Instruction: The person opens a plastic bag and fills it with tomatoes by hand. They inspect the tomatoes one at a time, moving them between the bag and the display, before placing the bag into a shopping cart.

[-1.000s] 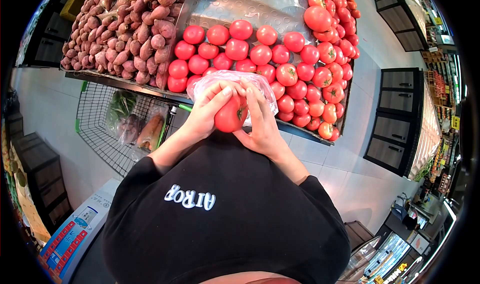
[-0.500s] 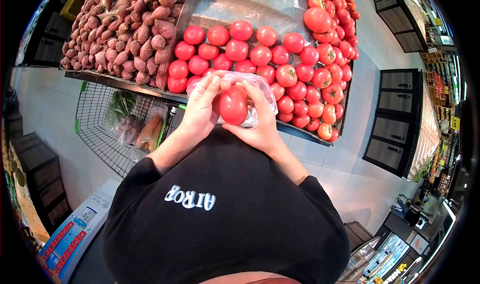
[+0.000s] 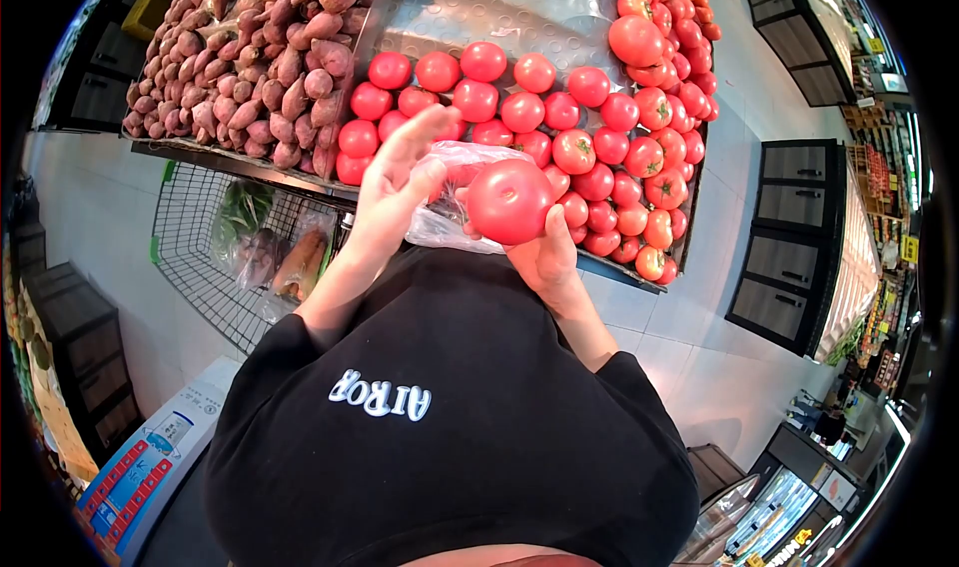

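Since half a second ago, we have shifted the tomato [image 3: 510,201] rightward and up, toward frame centre, now clasped in our right hand [image 3: 544,252] alone. Our left hand [image 3: 395,192] has come off it, fingers spread, pinching the plastic bag [image 3: 455,202], which lies just left of and behind the tomato.

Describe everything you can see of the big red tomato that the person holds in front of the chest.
The big round red tomato looks smooth and glossy, with a small dimple facing the camera. It appears whole and unbruised. It sits in the right hand, whose palm and fingers cup it from below. Beside it hangs a thin clear plastic bag, gripped by the left hand. Behind lies the display of red tomatoes.
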`<state>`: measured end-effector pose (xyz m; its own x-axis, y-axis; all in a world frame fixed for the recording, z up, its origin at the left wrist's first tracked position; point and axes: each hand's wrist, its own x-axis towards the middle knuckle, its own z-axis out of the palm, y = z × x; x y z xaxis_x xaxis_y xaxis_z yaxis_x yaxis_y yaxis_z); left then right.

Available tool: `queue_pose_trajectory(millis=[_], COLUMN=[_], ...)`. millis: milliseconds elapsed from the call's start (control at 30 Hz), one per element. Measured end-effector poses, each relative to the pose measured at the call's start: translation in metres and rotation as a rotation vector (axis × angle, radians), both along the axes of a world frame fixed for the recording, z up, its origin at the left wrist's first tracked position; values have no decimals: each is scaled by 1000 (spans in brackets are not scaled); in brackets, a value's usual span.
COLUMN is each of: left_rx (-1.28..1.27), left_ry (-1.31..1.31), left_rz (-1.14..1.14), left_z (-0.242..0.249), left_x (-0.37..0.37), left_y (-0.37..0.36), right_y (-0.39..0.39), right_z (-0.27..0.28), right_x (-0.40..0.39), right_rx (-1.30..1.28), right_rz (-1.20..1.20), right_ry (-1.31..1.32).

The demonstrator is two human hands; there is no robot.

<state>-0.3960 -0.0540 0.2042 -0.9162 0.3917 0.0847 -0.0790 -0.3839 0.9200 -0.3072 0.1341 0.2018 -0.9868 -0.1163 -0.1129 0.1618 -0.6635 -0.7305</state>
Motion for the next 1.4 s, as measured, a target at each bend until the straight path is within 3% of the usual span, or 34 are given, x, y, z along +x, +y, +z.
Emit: queue_pose_trajectory(millis=[100, 167, 267, 400, 533, 700, 900, 967, 1033, 1133, 1233, 1400], left_rx=[-41, -292, -267, -380, -604, -716, -545, -564, -548, -476, -421, -539], left_ry=[57, 460, 382, 534, 782, 994, 1057, 1077, 830, 762, 741, 663], left_rz=[-266, -265, -179, -124, 23, 42, 96, 162, 309, 305, 210, 245], left_z=[9, 5, -3, -3, 5, -3, 7, 4, 11, 6, -5, -8], left_x=[5, 5, 19, 15, 9, 5, 3, -1, 0, -5, -4, 10], left_y=[1, 7, 18, 12, 6, -2, -10, -20, -24, -44, -59, -62], right_y=[0, -1, 2, 5, 8, 6, 12, 17, 7, 2, -7, -30], right_z=[1, -2, -8, -7, 0, 0, -11, -35, -26, -26, -35, -39], right_x=[3, 5, 9, 8, -9, -11, -36, -61, -88, -132, -180, -243], right_rx=[-5, 15, 20, -35, 450, 646, 741, 959, 1015, 1158, 1429, 1517], right_rz=[-7, -69, -35, -10, -89, -19, 103, 99, -13, -87, -251, -197], right_ry=[-54, -77, -86, -108, 127, 132, 40, -12, 16, 54, 370, 449])
